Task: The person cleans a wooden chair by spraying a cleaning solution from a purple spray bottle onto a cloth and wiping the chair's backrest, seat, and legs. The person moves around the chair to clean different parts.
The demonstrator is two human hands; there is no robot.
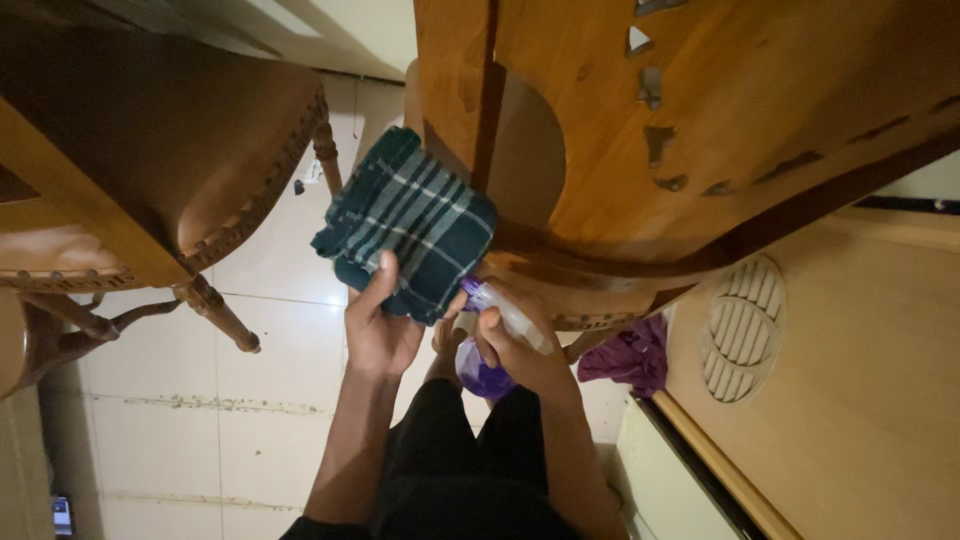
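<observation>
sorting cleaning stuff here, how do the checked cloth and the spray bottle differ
The checked cloth is dark green with pale stripes, soft and folded; the spray bottle is purple, see-through and rigid. The cloth is in the left hand, the bottle in the right hand. Both are held up near the wooden chair.

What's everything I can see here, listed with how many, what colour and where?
Checked cloth: one, dark green with pale stripes, held up against the wooden chair, centre.
Spray bottle: one, purple with a clear top, centre, below the cloth.
Wooden chair: one, brown with carved cut-outs, upper right.
Second chair: one, brown with a padded seat, left.
Purple cloth: one, on the floor under the chair, right of centre.
Round vent cover: one, cream, on the right.
Tiled floor: pale, lower left.
Left hand: one, holding the checked cloth.
Right hand: one, gripping the spray bottle.
</observation>
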